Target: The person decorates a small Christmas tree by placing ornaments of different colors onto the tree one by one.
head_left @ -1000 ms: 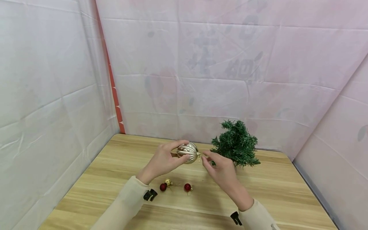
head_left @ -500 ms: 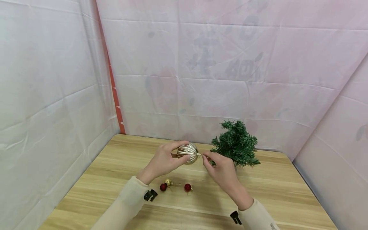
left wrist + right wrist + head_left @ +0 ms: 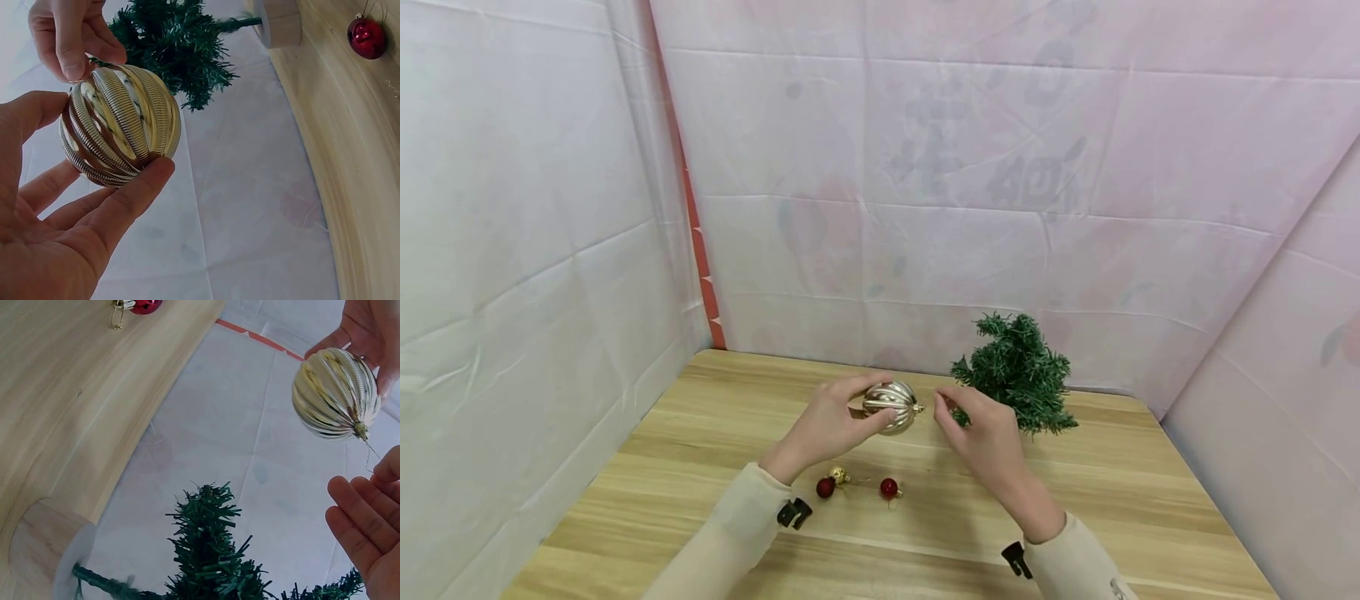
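Note:
My left hand (image 3: 827, 423) holds a large ribbed gold Christmas bauble (image 3: 889, 407) above the table, thumb and fingers spread round its sides. The bauble lies on its side, with its gold cap towards my right hand (image 3: 987, 433). From the cap runs a thin hanging string (image 3: 373, 450), which the right thumb and index finger pinch at its end. The other right fingers are partly extended in the right wrist view. Just behind and beside the right hand stands a small green artificial Christmas tree (image 3: 1018, 375) on a round wooden base (image 3: 279, 24).
On the wooden table (image 3: 715, 450) below the hands lie a dark red bauble (image 3: 825, 487), a small gold bauble (image 3: 838, 476) touching or close to it, and a shiny red bauble (image 3: 889, 488). White printed cloth (image 3: 925, 250) hangs round the table's back and sides.
My right hand has drawn slightly away to the right from the bauble's cap. The bauble in my left hand has dropped a little. The small baubles and tree have stayed put.

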`<state>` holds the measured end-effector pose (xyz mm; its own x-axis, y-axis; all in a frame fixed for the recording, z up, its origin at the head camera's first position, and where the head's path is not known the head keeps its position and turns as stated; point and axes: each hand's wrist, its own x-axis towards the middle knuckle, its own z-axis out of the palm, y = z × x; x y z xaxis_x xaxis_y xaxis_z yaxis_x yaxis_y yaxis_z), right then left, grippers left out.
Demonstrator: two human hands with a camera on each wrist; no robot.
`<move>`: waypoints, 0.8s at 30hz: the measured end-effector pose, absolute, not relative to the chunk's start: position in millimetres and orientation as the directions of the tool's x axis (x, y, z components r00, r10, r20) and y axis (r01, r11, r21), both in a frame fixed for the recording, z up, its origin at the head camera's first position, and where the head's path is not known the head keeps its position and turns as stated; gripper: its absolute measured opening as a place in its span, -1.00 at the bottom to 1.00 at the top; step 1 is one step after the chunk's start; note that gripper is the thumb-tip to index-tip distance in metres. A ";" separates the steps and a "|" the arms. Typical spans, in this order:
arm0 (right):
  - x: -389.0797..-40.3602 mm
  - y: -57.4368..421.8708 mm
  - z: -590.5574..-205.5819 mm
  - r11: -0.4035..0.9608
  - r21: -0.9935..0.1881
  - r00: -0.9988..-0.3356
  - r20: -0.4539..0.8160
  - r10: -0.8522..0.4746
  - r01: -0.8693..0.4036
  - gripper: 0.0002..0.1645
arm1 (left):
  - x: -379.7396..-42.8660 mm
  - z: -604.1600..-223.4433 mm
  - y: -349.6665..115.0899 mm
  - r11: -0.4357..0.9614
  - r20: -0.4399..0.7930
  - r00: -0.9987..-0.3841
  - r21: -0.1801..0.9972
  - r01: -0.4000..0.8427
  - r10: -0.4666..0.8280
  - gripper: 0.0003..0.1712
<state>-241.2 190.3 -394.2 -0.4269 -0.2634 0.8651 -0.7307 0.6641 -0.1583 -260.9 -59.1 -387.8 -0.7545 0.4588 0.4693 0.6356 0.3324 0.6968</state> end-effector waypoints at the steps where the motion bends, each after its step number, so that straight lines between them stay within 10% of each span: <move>1: -241.2 190.4 -393.3 0.661 -0.157 -0.422 0.868 -0.262 -0.733 -0.83 | -260.9 -388.4 -59.0 0.344 0.463 -0.759 0.695 0.631 0.457 -0.46; 24: -239.3 184.7 -384.6 0.658 -0.097 -0.381 0.873 -0.304 -0.747 -0.82 | -260.7 -396.3 -57.5 0.337 0.335 -0.791 0.769 0.543 0.512 -0.41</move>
<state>-239.3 184.7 -384.6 -0.3811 -0.3040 0.8731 -0.7470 0.6577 -0.0971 -260.7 -57.5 -396.3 -0.7913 0.5117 0.3347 0.5432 0.3370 0.7690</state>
